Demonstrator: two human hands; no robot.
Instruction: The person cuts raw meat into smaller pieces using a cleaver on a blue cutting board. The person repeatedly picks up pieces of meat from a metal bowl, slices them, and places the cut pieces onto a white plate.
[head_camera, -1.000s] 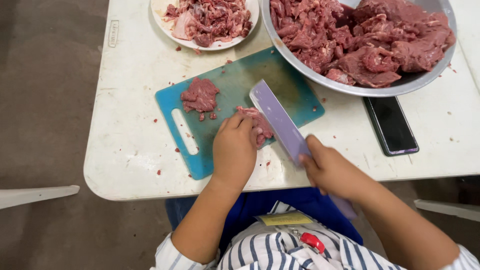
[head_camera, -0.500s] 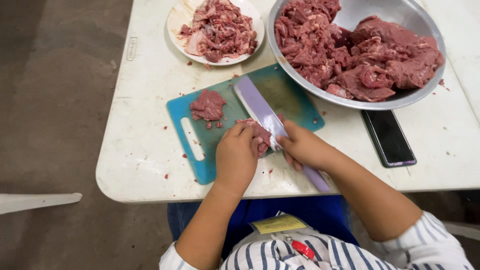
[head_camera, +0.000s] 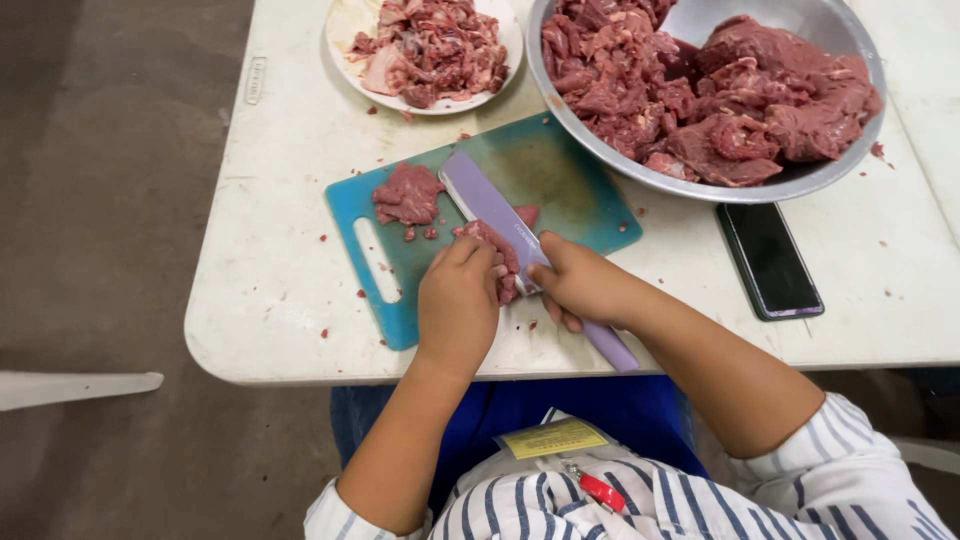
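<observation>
Knife slicing raw meat on the board.
Left hand (head_camera: 458, 300) pins the soft, slippery meat (head_camera: 492, 250); right hand (head_camera: 580, 288), grip closed round the knife (head_camera: 490, 205). Hold meat from above, fingertips curled. Board (head_camera: 560, 185), plate (head_camera: 345, 30) at 12 o'clock, bowl (head_camera: 800, 185) at 1.

Dark phone screen (head_camera: 770, 260) beside bowl; yellow tag (head_camera: 553, 438) on clothing.

Right hand (head_camera: 585, 288), earlier drawn back past the near edge of the cutting board (head_camera: 560, 190), has come forward onto it with the purple knife (head_camera: 490, 205), blade now flat against the meat strip (head_camera: 492, 245) under the left hand (head_camera: 460, 300).
</observation>
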